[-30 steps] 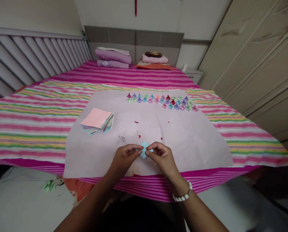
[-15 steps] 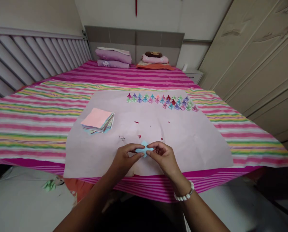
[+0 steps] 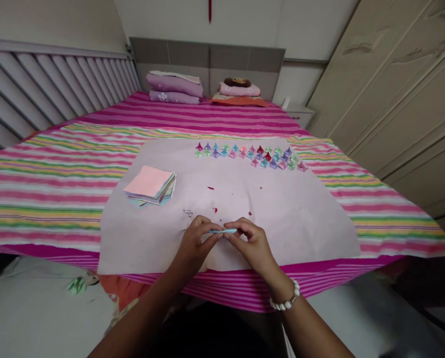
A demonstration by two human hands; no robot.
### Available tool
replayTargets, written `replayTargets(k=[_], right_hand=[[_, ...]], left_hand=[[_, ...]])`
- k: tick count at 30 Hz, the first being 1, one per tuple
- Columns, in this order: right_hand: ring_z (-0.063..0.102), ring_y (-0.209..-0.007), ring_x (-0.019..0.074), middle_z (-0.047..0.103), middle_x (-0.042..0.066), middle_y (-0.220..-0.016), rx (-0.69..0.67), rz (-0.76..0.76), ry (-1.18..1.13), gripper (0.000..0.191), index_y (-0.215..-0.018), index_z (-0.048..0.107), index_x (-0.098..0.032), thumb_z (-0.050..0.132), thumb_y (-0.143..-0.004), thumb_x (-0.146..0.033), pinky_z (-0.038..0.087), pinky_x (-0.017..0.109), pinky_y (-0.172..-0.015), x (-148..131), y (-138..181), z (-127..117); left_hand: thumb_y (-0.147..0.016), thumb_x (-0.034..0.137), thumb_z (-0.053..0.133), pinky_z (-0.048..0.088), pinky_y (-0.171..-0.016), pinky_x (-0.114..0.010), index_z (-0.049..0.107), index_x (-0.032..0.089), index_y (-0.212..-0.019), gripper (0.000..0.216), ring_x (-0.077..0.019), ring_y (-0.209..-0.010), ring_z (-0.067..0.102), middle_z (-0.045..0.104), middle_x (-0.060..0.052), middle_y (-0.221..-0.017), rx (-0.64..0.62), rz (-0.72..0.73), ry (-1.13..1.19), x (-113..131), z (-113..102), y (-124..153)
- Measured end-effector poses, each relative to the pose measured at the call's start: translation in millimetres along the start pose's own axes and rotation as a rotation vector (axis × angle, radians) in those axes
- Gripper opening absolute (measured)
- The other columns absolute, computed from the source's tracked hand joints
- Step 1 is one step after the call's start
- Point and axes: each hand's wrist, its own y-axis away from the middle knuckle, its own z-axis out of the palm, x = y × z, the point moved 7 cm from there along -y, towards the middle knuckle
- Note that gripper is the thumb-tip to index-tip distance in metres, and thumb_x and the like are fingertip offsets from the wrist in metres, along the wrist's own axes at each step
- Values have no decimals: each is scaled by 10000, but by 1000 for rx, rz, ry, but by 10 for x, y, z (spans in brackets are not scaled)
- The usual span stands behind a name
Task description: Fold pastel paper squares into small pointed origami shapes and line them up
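Note:
Between my two hands is a light blue folded paper point(image 3: 229, 230), seen nearly edge-on as a thin strip. My left hand point(image 3: 199, 241) pinches its left end between thumb and fingers. The right end is pinched by my right hand point(image 3: 250, 242), which has a white bead bracelet at the wrist. Both hands are just above the near part of a pale sheet point(image 3: 300, 214). Small red scraps point(image 3: 214, 210) lie on the sheet beyond my fingers. How the paper is folded under the fingertips is hidden.
A stack of square coloured papers point(image 3: 150, 182) lies on the sheet's left. Rows of small folded paper pieces point(image 3: 260, 157) stand along its far right. Beneath is a bed with a striped cover point(image 3: 51, 184). A slatted rail point(image 3: 58, 84) runs at left, a wardrobe point(image 3: 405, 89) at right.
The blue paper showed a cross-like shape with points up and down; now it appears as a flat, thin strip. My left fingers have shifted slightly, and both hands still pinch it.

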Motion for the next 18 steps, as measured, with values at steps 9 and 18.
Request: replayTargets(k=[9, 18], right_hand=[[519, -681, 159, 560, 3, -687, -17, 4, -7, 114, -625, 689, -227, 758, -689, -290, 416, 303, -653, 4, -17, -13], [548, -674, 161, 614, 16, -679, 7, 71, -56, 167, -645, 706, -217, 754, -696, -369, 433, 307, -658, 36, -20, -41]], left_hand=[[-874, 260, 521, 413, -789, -340, 677, 211, -857, 165, -196, -827, 591, 686, -42, -839, -184, 52, -177, 30, 108, 6], [-710, 325, 717, 420, -672, -278, 645, 186, -638, 172, -160, -681, 575, 643, -7, -659, 59, -163, 32, -69, -76, 0]])
